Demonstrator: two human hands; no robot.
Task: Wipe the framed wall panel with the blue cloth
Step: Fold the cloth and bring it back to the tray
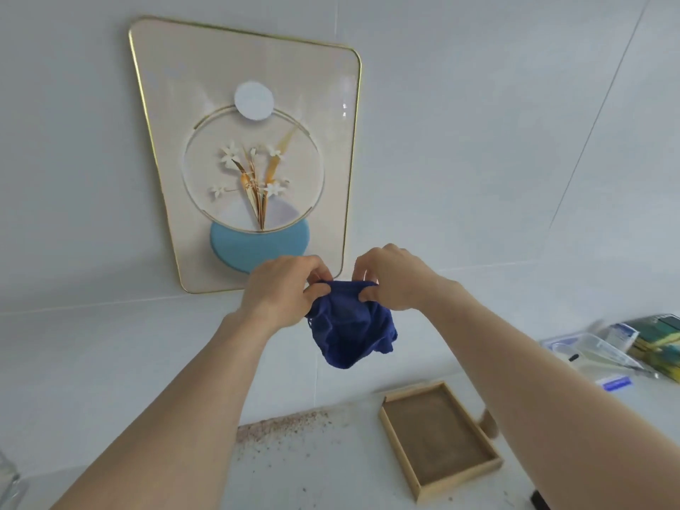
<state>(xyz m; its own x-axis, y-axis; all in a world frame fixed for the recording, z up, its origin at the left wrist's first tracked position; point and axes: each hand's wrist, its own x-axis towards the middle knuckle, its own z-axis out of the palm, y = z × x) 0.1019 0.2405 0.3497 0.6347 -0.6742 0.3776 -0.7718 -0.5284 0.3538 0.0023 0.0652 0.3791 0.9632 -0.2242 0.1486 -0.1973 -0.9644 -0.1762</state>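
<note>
The framed wall panel hangs on the white tiled wall, cream with a thin gold rim, a flower design and a light blue half disc at its bottom. Just below its lower edge, both hands hold the dark blue cloth by its top hem. My left hand pinches the hem's left end and my right hand pinches the right end. The cloth hangs bunched beneath them, apart from the panel.
A shallow wooden tray with brown sand lies on the white counter at lower right. Brown grit is scattered along the counter by the wall. Clear plastic containers and packets sit at far right. A glass edge shows at lower left.
</note>
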